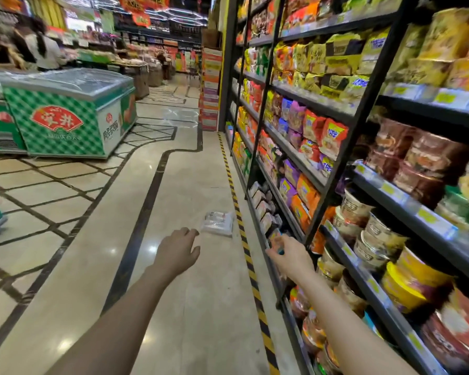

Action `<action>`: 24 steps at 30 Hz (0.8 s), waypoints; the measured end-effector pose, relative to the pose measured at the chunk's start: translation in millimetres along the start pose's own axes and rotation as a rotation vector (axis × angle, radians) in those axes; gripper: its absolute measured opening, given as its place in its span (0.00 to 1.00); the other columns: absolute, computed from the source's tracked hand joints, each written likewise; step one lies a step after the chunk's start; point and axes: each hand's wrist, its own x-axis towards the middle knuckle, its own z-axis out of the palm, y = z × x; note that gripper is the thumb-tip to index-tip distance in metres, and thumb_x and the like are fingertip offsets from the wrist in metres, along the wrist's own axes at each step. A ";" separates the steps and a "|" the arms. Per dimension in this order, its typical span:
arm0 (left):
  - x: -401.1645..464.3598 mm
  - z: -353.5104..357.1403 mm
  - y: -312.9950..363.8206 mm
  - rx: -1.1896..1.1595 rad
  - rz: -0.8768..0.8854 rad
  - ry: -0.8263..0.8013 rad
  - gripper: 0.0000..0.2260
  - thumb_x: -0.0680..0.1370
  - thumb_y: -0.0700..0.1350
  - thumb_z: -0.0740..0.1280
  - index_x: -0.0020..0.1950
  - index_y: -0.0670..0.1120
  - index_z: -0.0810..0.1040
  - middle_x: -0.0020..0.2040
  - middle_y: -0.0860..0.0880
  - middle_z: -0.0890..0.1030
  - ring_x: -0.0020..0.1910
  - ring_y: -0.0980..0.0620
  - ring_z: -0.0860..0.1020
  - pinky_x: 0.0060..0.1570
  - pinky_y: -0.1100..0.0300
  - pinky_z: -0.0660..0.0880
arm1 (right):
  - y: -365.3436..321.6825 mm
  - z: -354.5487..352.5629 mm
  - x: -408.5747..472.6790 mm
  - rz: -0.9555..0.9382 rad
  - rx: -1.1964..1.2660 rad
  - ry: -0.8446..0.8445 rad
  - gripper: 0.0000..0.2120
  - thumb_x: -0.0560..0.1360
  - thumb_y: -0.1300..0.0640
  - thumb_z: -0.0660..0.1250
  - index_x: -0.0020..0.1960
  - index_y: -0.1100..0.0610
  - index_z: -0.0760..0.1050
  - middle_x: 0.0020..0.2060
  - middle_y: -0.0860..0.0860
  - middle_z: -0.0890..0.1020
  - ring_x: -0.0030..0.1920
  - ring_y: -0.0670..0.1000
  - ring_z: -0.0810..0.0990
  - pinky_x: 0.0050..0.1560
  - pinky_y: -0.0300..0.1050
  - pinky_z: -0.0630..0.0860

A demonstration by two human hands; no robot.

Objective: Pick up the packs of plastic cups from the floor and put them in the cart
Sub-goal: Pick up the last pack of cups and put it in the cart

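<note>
In the head view your two forearms are nearest. Your left hand (178, 250) reaches forward with relaxed fingers and holds nothing. Your right hand (287, 254) is beside the lower shelf (276, 201); I cannot tell if its fingers hold something. One pack of plastic cups (217, 222) lies on the floor (195, 185), just beside the striped line (234, 196). Bend lower and grip the pack across its middle, because the wrap probably slips. The cart is not in view.
</note>
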 end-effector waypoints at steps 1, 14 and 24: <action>20.6 1.9 -5.9 0.000 -0.007 0.005 0.19 0.78 0.50 0.60 0.67 0.46 0.69 0.63 0.46 0.74 0.61 0.46 0.73 0.53 0.54 0.71 | -1.9 3.1 19.5 0.007 -0.003 -0.004 0.20 0.75 0.43 0.63 0.63 0.52 0.70 0.57 0.52 0.76 0.54 0.51 0.77 0.51 0.49 0.77; 279.9 64.6 -74.6 0.017 0.005 -0.035 0.19 0.78 0.50 0.60 0.67 0.47 0.69 0.65 0.47 0.71 0.62 0.47 0.72 0.54 0.56 0.71 | -28.6 62.2 300.0 0.036 0.092 -0.074 0.21 0.76 0.46 0.63 0.65 0.54 0.70 0.61 0.50 0.76 0.59 0.50 0.76 0.53 0.43 0.73; 501.7 88.6 -122.4 -0.055 -0.060 -0.068 0.18 0.78 0.49 0.61 0.67 0.46 0.69 0.65 0.47 0.71 0.62 0.46 0.72 0.54 0.55 0.71 | -65.7 78.9 521.6 0.061 0.101 -0.135 0.20 0.77 0.47 0.62 0.65 0.54 0.69 0.60 0.52 0.76 0.57 0.53 0.76 0.50 0.45 0.74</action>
